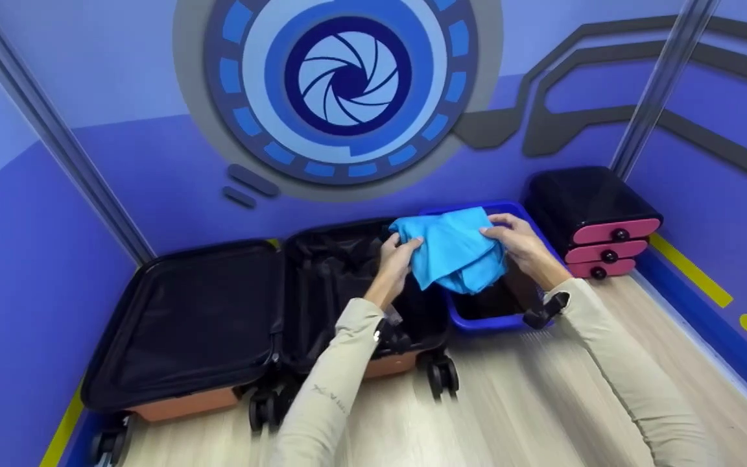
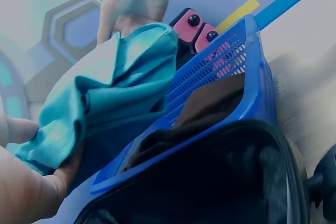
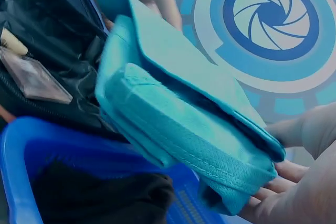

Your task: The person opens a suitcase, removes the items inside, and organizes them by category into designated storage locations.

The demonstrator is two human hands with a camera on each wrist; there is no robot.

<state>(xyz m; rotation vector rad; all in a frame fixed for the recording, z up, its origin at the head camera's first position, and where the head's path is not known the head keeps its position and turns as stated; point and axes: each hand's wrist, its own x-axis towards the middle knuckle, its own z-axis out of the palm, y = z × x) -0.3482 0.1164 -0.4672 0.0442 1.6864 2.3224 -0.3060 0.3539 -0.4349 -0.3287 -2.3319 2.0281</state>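
A folded turquoise cloth point(image 1: 454, 250) with a stitched hem is held up between both hands, over the side where the suitcase and basket meet. My left hand point(image 1: 394, 267) pinches its left edge, thumb on top and fingers beneath. At the opposite edge, my right hand point(image 1: 521, 245) grips it the same way. Below is a blue plastic basket point(image 1: 493, 322) with a dark brown cloth point(image 2: 212, 100) inside. Left of the basket lies an open suitcase point(image 1: 331, 279) with a black lining; the right wrist view shows a small clear flat case point(image 3: 44, 80) in it.
The suitcase's other half point(image 1: 198, 318) lies flat on the left, its wheels point(image 1: 441, 374) pointing toward me. A black box with pink drawers point(image 1: 616, 231) stands right of the basket. A blue patterned wall point(image 1: 133, 181) closes off the back, and pale wood flooring point(image 1: 490, 402) lies in front.
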